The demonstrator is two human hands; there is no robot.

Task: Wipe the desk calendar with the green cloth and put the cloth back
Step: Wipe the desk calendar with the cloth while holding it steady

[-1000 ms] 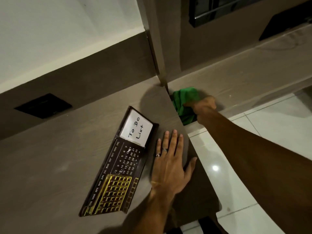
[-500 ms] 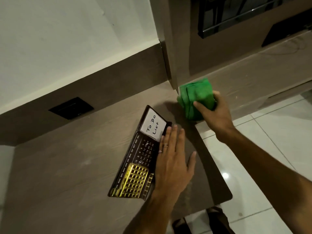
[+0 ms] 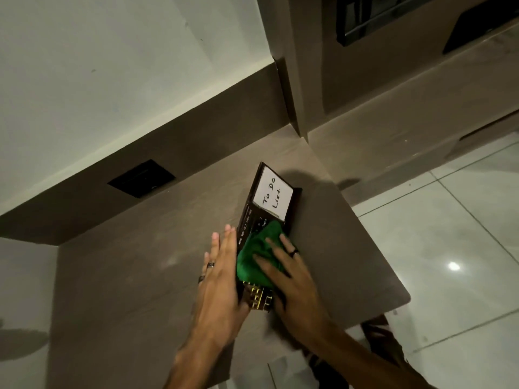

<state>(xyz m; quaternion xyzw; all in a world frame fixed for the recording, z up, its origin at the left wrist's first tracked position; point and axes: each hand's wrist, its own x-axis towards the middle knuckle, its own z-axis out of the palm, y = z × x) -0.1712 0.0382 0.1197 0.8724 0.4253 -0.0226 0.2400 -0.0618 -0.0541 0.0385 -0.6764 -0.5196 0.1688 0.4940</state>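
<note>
The dark desk calendar (image 3: 271, 196) lies flat on the brown desk (image 3: 140, 276), with a white "To Do List" card at its far end and a gold grid at its near end. The green cloth (image 3: 257, 254) is bunched on the calendar's middle. My right hand (image 3: 292, 279) presses down on the cloth with fingers spread over it. My left hand (image 3: 222, 279) lies flat along the calendar's left edge, fingers straight, bracing it. Much of the calendar's date section is hidden under the cloth and hands.
The desk's right edge and rounded near corner (image 3: 404, 296) drop to a white tiled floor (image 3: 449, 248). A lower brown ledge (image 3: 393, 141) runs behind to the right. A black wall socket (image 3: 141, 178) sits in the back panel. A post (image 3: 292, 80) rises at the desk's far corner.
My right hand carried the green cloth from the ledge over to the calendar and now presses it there. My left hand shifted from the calendar's right side to its left edge.
</note>
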